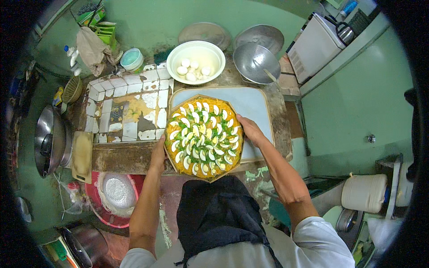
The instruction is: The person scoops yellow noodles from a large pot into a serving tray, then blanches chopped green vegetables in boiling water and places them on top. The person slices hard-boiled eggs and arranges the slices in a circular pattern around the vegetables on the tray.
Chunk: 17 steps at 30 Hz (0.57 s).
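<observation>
An eight-sided tray (169, 168) lies between my two hands over the front of a light blue board (257, 107). It is filled with orange-yellow noodles (191, 169) topped with sliced boiled egg and chopped green onion. My left hand (158, 154) grips its left edge, fingers partly hidden by the rim. At the right edge my right hand (250, 129) is closed on the rim, thumb toward the top. Whether the tray rests on the board or is lifted off it, I cannot tell.
Behind the tray stands a white basin (171, 58) with several whole eggs in liquid. A metal wok (254, 62) holding a ladle sits to its right. On the left are a worn tiled sink (96, 138), a cutting board (82, 156) and a pan (47, 136). A red tub (94, 196) is below.
</observation>
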Motion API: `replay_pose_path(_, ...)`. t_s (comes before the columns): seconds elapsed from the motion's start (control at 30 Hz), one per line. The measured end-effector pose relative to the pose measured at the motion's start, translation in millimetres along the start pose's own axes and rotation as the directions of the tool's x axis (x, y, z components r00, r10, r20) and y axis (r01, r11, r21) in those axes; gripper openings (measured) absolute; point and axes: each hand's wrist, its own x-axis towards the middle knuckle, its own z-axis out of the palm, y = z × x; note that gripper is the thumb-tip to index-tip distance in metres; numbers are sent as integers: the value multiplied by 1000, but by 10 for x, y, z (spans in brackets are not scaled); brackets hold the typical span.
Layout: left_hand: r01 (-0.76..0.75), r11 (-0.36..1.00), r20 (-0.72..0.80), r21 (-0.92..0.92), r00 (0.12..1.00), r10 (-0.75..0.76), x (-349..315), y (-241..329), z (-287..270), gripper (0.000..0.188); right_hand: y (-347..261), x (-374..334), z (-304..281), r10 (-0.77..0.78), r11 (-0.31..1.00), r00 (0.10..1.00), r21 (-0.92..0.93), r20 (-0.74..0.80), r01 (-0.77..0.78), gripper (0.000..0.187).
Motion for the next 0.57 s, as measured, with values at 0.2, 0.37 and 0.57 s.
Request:
replay_pose_path(0.2, 72, 918, 131, -391, 991, -22, -102, 124, 199, 61, 315, 7, 211, -169, 851, 980, 486, -102, 197, 52)
replay_pose_path(0.37, 55, 864, 47, -500, 998, -37, -156, 329, 204, 66, 282, -44, 251, -230, 823, 949, 476, -217, 309, 50)
replay_pose_path(0.57, -94, 878, 359, -469, 888, 287, -168, 282, 289, 71, 281, -328, 239, -278, 701, 911, 584, -306, 410, 45)
